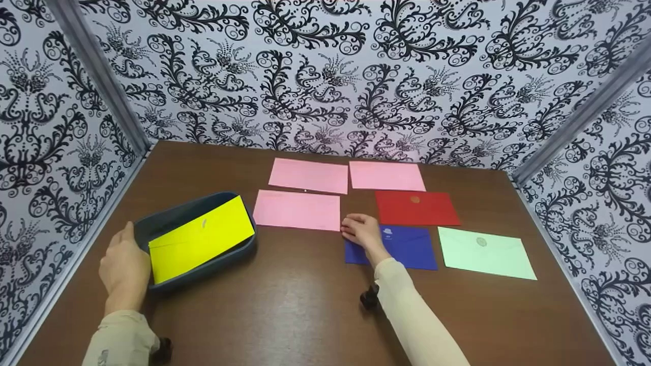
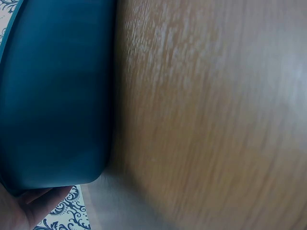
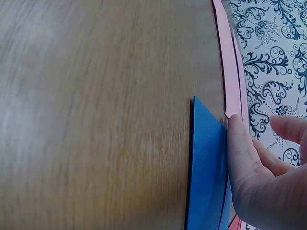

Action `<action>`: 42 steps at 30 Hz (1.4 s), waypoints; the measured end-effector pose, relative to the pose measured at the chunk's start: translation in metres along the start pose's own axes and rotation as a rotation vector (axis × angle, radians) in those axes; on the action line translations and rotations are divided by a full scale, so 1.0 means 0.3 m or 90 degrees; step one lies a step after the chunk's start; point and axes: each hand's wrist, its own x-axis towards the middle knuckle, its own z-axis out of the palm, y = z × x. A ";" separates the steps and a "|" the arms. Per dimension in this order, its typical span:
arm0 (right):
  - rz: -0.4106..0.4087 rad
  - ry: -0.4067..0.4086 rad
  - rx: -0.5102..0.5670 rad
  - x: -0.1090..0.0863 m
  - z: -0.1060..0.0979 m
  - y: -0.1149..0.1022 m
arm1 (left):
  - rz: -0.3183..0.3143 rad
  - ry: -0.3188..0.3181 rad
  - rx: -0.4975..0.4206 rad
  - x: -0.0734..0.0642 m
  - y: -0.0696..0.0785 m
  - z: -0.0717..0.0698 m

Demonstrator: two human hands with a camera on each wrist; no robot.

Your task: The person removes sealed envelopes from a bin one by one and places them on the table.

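Note:
My left hand [image 1: 124, 264] rests against the left end of a dark blue-grey plastic bin [image 1: 190, 206]. Its fingers lie along the outer wall, and no thumb shows over the rim. In the left wrist view, fingers [image 2: 43, 206] appear under the bin's end [image 2: 57, 120]. A yellow envelope [image 1: 203, 239] lies slantwise in the bin. Over the left part of a blue envelope [image 1: 407, 249], my right hand [image 1: 363, 234] reaches to the right edge of the near pink envelope [image 1: 297, 211]. Its digits are apart in the right wrist view, with one tip at the pink corner [image 3: 232, 103].
Two more pink envelopes, the left [image 1: 307, 175] and the right [image 1: 386, 176], lie farther back. A red envelope [image 1: 417, 207] with a round seal lies behind the blue one. At the right is a pale green envelope [image 1: 485, 254]. Patterned walls [image 1: 325, 76] border the brown table [image 1: 264, 305].

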 end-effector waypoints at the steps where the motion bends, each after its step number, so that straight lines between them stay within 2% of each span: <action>1: 0.000 0.001 0.000 0.001 0.000 0.001 | 0.000 -0.001 0.000 0.001 0.000 0.000; 18: 0.006 0.006 0.011 -0.010 0.010 -0.002 | 0.003 0.004 -0.002 -0.001 0.007 -0.001; 31: -0.019 -0.050 0.002 -0.047 0.075 -0.004 | -0.004 0.011 0.005 -0.006 0.003 0.001; 42: -0.031 -0.105 -0.004 -0.089 0.153 -0.039 | -0.002 0.007 0.001 -0.005 0.004 0.000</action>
